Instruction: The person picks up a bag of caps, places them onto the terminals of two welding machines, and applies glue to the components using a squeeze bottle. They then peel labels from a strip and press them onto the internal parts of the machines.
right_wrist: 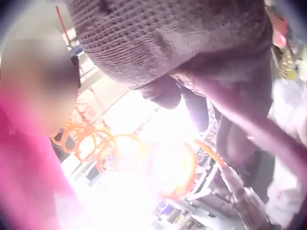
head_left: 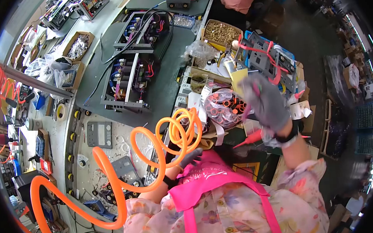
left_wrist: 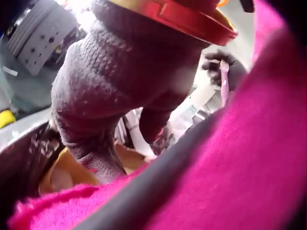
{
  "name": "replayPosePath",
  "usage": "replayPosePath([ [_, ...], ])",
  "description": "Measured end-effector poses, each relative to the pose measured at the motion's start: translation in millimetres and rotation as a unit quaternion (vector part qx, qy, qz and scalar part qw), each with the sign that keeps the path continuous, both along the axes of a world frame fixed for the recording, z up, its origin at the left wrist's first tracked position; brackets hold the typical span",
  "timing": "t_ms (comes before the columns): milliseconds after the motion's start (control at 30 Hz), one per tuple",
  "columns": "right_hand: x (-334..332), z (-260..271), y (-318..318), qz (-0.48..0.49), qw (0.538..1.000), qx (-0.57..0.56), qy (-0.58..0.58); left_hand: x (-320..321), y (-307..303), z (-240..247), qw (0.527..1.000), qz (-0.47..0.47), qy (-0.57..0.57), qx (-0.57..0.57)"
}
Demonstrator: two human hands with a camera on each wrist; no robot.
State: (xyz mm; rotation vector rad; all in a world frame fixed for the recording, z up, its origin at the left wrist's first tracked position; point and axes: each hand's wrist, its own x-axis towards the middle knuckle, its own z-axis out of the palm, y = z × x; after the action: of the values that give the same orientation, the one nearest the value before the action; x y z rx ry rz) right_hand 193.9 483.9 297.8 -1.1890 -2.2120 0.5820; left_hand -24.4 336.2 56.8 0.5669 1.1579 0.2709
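My right hand (head_left: 263, 104), in a grey knit glove, is raised over the right side of the bench. It grips a slim pink rod-like thing (right_wrist: 240, 110), which runs across the palm in the right wrist view; its exact kind I cannot tell. Below that hand a red tapered tool (head_left: 253, 138) points left. My gloved left hand (head_left: 191, 157) is low in front of the pink apron (head_left: 207, 171), beneath the orange coiled hose (head_left: 148, 160). Its fingers (left_wrist: 98, 160) are loosely bent, with a gap to the thumb, and part of them is hidden by pink cloth.
A plastic bag of black and orange parts (head_left: 225, 108) lies left of my right hand. Behind it stand a box of brass-coloured pieces (head_left: 221, 31) and a blue crate of grey panels (head_left: 262, 52). Open electronic units (head_left: 127, 79) sit on the dark green bench (head_left: 91, 86).
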Motion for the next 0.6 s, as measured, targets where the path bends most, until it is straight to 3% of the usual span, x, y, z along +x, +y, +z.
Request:
replayPosePath([
  [67,0.3,-20.1,52.5,0.010,0.996,0.091,0.004,16.8,-5.0,-75.0,0.970,0.160,-0.184,-0.016],
  [133,3.9,-47.3,93.8,0.053,0.982,0.174,-0.057,31.3,-7.2,-140.9,0.880,0.310,-0.358,-0.034],
  [267,7.3,-106.7,149.1,0.061,0.945,0.221,-0.231,32.7,17.5,-71.8,0.908,0.362,-0.203,-0.055],
  [433,24.3,-163.6,186.9,-0.006,0.924,0.163,-0.346,23.2,25.4,-46.9,0.909,0.395,-0.127,0.030],
  [600,63.0,-76.8,107.9,-0.047,0.994,0.004,-0.093,21.1,31.3,-41.1,0.916,0.369,-0.076,0.136],
])
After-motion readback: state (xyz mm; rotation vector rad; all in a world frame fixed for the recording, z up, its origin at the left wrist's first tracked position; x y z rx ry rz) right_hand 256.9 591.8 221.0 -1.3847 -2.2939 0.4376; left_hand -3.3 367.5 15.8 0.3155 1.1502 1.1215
